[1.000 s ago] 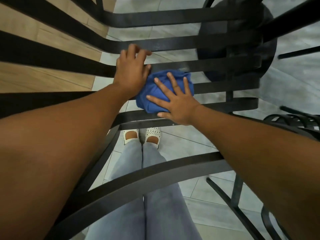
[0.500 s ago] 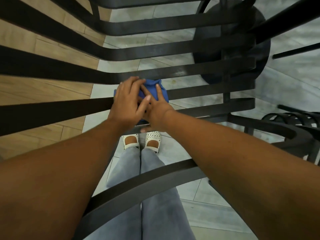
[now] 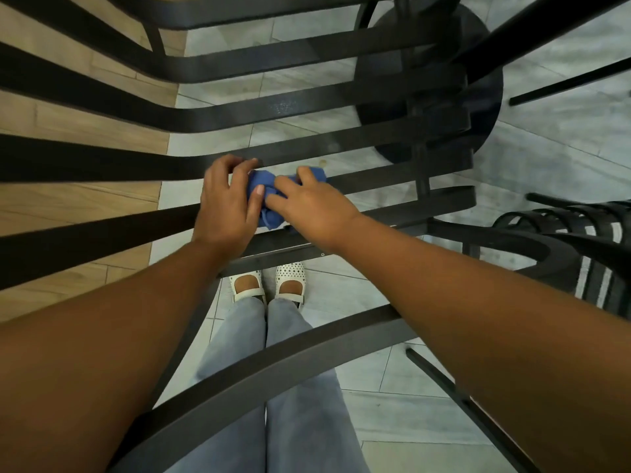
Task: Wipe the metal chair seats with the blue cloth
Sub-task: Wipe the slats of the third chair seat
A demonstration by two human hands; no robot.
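Bunching the blue cloth between them, the two hands meet over the slatted seat of a dark metal chair. The left hand has its fingers curled over a slat's far edge and its thumb pressed against the cloth; the right hand has its fingers curled down onto the crumpled cloth from the other side. The cloth sits wadded on the slats nearest the seat's front edge, close to the seat's left half. Six flat slats run crosswise in view, with open gaps between them showing the grey tile floor below and wood-look flooring to the left. Slats beyond the hands and to the right lie bare up to the right-hand frame rail. A round black table base stands under the far right corner. A second metal chair sits just beside the right edge. Two white perforated shoes show below the front rail.
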